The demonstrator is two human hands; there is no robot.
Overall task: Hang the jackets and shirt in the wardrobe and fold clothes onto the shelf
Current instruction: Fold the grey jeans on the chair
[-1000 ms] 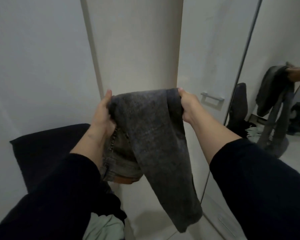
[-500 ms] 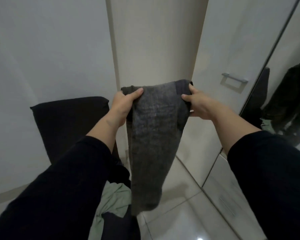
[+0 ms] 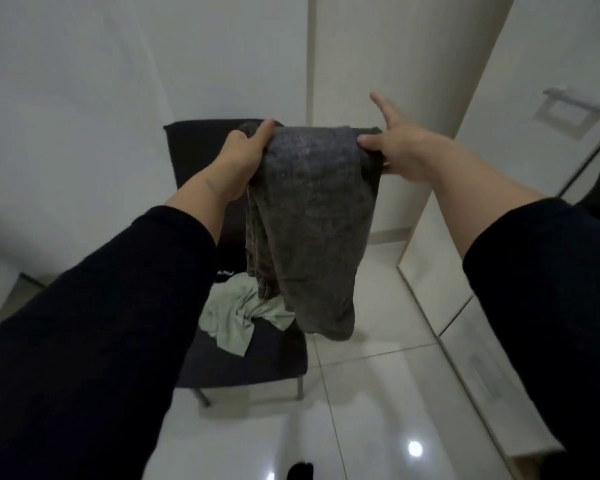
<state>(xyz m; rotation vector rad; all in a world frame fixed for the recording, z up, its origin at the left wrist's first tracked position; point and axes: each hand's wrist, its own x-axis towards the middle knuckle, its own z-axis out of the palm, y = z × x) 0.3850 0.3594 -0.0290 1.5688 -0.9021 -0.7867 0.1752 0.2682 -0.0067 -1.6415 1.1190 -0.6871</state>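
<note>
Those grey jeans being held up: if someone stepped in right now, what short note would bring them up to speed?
Left hand: grips one top corner of the grey jeans.
Right hand: pinches the other corner with the thumb, forefinger pointing out.
The jeans hang doubled over in the air above the dark chair; a pale green garment lies crumpled on its seat.
Done: jeans partly folded.
Left: finish the fold, shelve them, then deal with the green garment. The wardrobe door at right looks shut; no shelf in view.

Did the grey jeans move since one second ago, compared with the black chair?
Yes. The grey jeans, held by the left hand and right hand, now hang in front of the black chair; earlier they hung to its right.
</note>
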